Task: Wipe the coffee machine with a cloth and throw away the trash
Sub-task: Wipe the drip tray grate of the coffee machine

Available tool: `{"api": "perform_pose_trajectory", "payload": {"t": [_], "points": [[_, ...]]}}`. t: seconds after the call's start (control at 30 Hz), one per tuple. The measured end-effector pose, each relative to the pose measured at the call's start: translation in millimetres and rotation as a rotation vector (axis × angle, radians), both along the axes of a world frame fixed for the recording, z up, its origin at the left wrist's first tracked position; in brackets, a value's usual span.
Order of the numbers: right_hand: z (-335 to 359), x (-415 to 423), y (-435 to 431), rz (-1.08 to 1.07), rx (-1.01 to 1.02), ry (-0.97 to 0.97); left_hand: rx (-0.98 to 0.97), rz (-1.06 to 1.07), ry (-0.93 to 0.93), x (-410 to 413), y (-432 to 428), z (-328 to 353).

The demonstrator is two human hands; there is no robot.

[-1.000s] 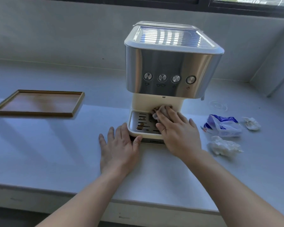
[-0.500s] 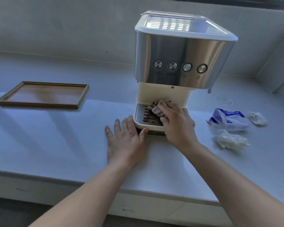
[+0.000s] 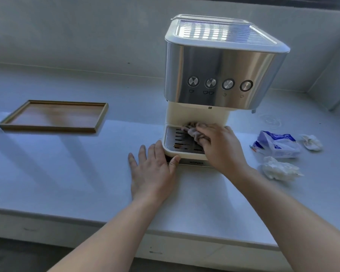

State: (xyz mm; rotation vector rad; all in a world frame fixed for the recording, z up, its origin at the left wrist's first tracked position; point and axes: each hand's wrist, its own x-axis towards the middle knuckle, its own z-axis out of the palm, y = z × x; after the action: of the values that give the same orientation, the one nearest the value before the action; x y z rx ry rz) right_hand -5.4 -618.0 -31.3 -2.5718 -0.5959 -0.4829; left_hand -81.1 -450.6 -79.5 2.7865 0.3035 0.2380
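Right hand (image 3: 222,148) in curled grip on cloth (image 3: 192,132) atop drip tray (image 3: 173,143); left hand (image 3: 151,173) flat, fingers straight, beside coffee machine (image 3: 220,71).

Silver-and-cream coffee machine (image 3: 220,75), grey-brown cloth (image 3: 192,131), blue-and-white wrapper (image 3: 277,144), brown tray (image 3: 53,116).

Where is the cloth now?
In the head view, the cloth lies bunched on the drip tray at the foot of the coffee machine, right of centre, gripped by the right hand; the left hand rests flat left of the tray.
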Motion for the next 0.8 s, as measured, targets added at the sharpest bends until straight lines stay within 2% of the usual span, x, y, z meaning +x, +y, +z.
{"api": "perform_pose_trajectory", "payload": {"t": [0.13,0.23,0.37,0.47,0.57,0.63,0.7,0.8], "points": [[-2.3,-14.4,13.1,0.119,0.04,0.104,0.019,0.009,0.003,1.0,-2.4,-0.4],[11.9,-4.0,19.2,0.191,-0.012,0.108,0.024,0.008,0.002,0.5,-2.0,0.3],[12.3,-0.1,-12.7,0.041,-0.047,0.033,0.008,-0.002,-0.003,-0.3,0.2,0.1],[4.5,-11.8,-21.2,-0.041,-0.014,0.084,0.009,0.001,-0.011,0.7,-1.0,-0.4],[8.6,-17.7,-3.9,0.157,0.081,0.161,0.011,0.015,-0.011,1.5,-2.3,-1.7],[12.8,-19.8,11.4,0.251,0.017,0.17,0.011,0.02,-0.017,1.8,-1.8,-2.8],[17.5,-15.1,12.3,0.214,-0.057,0.131,0.005,0.019,-0.01,1.6,-0.9,-2.8],[19.0,-7.6,-19.4,-0.004,-0.114,0.056,0.001,0.01,-0.013,0.7,0.5,-2.0]]}}
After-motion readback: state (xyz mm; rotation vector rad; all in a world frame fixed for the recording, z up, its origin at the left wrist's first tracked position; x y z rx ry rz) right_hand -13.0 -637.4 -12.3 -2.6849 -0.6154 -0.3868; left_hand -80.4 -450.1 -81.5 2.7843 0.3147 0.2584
